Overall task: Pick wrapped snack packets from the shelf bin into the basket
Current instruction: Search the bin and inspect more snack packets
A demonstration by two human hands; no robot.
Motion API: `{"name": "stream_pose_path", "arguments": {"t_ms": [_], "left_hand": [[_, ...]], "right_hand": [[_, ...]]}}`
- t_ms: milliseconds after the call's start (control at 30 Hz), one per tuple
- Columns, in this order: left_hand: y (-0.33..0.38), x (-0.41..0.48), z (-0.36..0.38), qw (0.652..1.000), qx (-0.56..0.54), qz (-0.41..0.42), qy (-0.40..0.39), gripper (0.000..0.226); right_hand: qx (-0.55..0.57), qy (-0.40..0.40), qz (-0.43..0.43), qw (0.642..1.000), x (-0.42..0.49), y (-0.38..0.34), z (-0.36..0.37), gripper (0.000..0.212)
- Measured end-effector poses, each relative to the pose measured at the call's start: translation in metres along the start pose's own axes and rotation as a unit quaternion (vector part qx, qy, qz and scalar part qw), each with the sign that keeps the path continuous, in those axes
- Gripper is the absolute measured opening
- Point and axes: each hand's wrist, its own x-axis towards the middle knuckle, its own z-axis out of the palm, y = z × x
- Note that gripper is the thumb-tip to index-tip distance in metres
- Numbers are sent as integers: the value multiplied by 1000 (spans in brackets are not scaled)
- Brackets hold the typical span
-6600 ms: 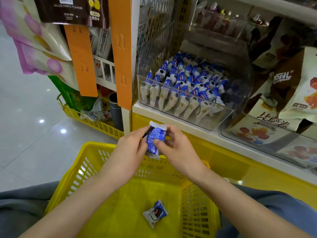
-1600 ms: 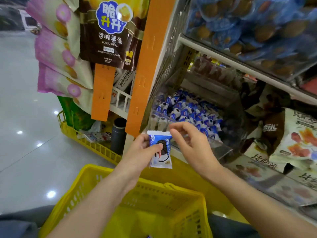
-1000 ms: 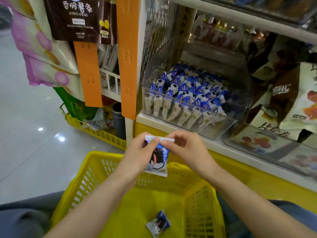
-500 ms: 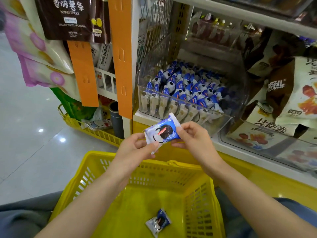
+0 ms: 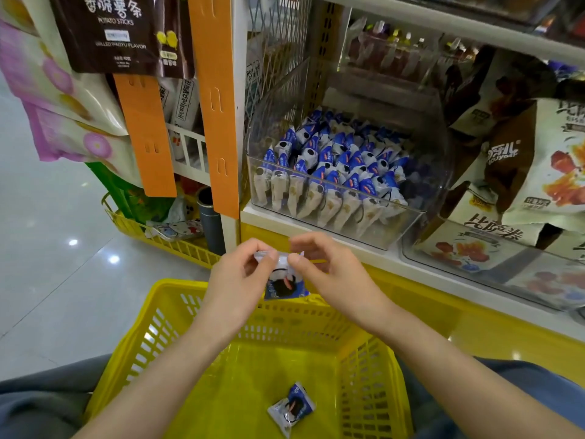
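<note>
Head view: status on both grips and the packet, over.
Left grip, right grip both pinching held packet by top seam, above basket far rim. One loose packet on basket floor. Drop path clear.

Blue-white packet (image 5: pixel 285 286) hangs upright over the yellow basket (image 5: pixel 364 369)'s far rim; second packet (image 5: pixel 292 407) lies inside; clear bin (image 5: pixel 411 226) beyond, packed full.

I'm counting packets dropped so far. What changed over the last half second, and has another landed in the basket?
The held packet turned from tilted, face up, to hanging downward; left hand and right hand both pinch its top seam, above the yellow basket. Nothing was let go, so no. Unchanged: one loose packet on the basket floor, rows in the shelf bin.
</note>
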Motion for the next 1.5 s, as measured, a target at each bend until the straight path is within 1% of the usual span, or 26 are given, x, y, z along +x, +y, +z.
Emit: {"name": "stream_pose_path", "arguments": {"t_ms": [33, 67, 167, 233, 300, 367, 433, 533, 600, 667, 733, 767, 833, 900, 933, 967, 1000, 1067, 1100, 1167, 1267, 1300, 1333, 1400, 1433, 1500], "left_hand": [[0, -1, 1, 1000, 3, 5, -8, 18], [0, -1, 2, 1000, -1, 9, -10, 19], [1, -1, 3, 999, -35, -6, 2, 20], [3, 0, 4, 999, -49, -17, 5, 17], [3, 0, 3, 999, -47, -15, 4, 16], [4, -1, 1, 999, -39, -6, -4, 15], [5, -2, 1, 999, -32, -4, -16, 16], [4, -1, 2, 997, -57, -35, -27, 19], [5, -1, 3, 995, -79, -56, -38, 21], [5, 0, 3, 991, -98, -72, -49, 21], [5, 1, 3, 991, -102, -67, -54, 17], [3, 1, 4, 993, -87, -58, -47, 14], [-2, 3, 5, 999, -14, -45, -12, 8], [-7, 4, 3, 996, 51, -68, 4, 6], [-8, 6, 3, 993, 61, -99, -15, 10], [-8, 7, 1, 988, 43, -143, -44, 20], [-5, 8, 0, 978, -6, -197, -74, 31], [-1, 11, -2, 944, -131, -279, -117, 48], [0, 11, -3, 931, -178, -294, -122, 51], [2, 11, -4, 921, -242, -288, -104, 44], [2, 11, -5, 938, -254, -234, -39, 18], [2, 11, -6, 944, -244, -223, -21, 14], [2, 11, -5, 947, -234, -218, -10, 14], [3, 11, -4, 951, -225, -214, -9, 17], [3, 10, -3, 951, -228, -210, -17, 20], [4, 9, -1, 953, -230, -194, -45, 28]], "right_hand": [[5, 6, -5, 1000, 1, 0, -1, 12], [20, 8, 0, 1000, 2, 1, -1, 7], [107, 4, 52, 993, 3, 0, -3, 21], [127, -1, 66, 990, 4, -2, -5, 24], [101, 0, 39, 994, 4, -1, -5, 19], [50, -2, 2, 999, 3, 0, -5, 9], [-4, -2, -22, 1000, 1, 0, -4, 5], [-96, 19, -79, 992, -1, 0, -5, 6], [-163, 32, -131, 977, -4, -1, -6, 10], [-204, 41, -162, 965, -6, -1, -6, 12], [-205, 54, -152, 965, -7, -1, -6, 11], [-196, 64, -138, 969, -7, 0, -5, 9], [-180, 98, -113, 972, -5, 2, -6, 7], [-150, 140, -98, 974, -2, 3, -8, 7], [-124, 157, -95, 975, -1, 2, -10, 6], [-99, 169, -97, 976, -1, 1, -11, 5], [-86, 171, -107, 976, -1, 0, -11, 4], [-103, 140, -144, 974, -4, -1, -8, 4], [-123, 115, -164, 972, -5, -1, -5, 5], [-173, 67, -198, 963, -9, -1, -1, 6], [-246, 20, -240, 939, -12, 1, 3, 11], [-244, 11, -228, 942, -12, 2, 5, 15], [-218, 13, -198, 955, -12, 1, 7, 20], [-124, 42, -101, 986, -10, 1, 9, 28], [-73, 55, -44, 995, -7, 1, 9, 29], [53, 37, 60, 996, -1, 1, 7, 23]]}}
